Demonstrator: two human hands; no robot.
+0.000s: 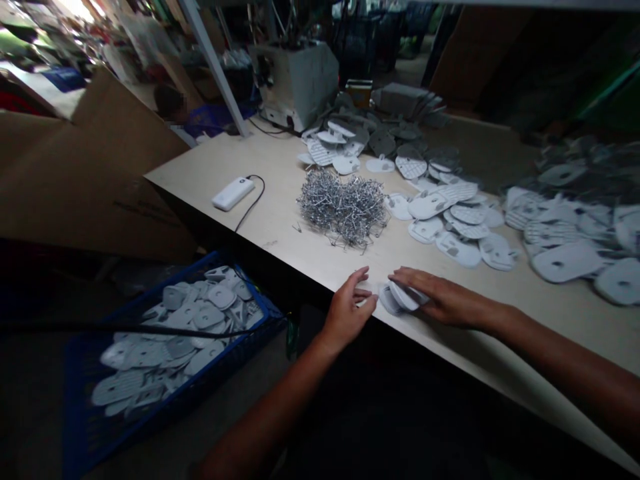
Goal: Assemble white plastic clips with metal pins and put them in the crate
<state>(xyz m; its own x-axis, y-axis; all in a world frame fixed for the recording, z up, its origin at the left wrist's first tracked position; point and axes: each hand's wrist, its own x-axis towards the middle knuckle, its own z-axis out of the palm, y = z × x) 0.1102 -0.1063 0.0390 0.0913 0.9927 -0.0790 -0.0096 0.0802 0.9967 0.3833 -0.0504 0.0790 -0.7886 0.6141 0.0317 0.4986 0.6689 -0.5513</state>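
Observation:
At the table's front edge my right hand [440,297] is closed around a folded-looking white plastic piece [400,298], its fingers over the top and far side. The piece rests on or just over the table; I cannot tell whether it is one part or two pressed together. My left hand [350,307] is just left of the piece, fingers apart and curved, with nothing seen in it. Beyond both hands lies a heap of thin metal pins or springs [343,205]. Flat, rounded white plastic parts [460,220] are piled to the right of that heap.
A white power bank [233,193] with a cable lies on the table [200,163]. Behind stands a grey machine [297,80]. More plastic parts [567,260] are heaped at right. Below left, a blue crate [80,400] holds similar parts, near a large cardboard box [115,160]. A person [173,107] is farther back.

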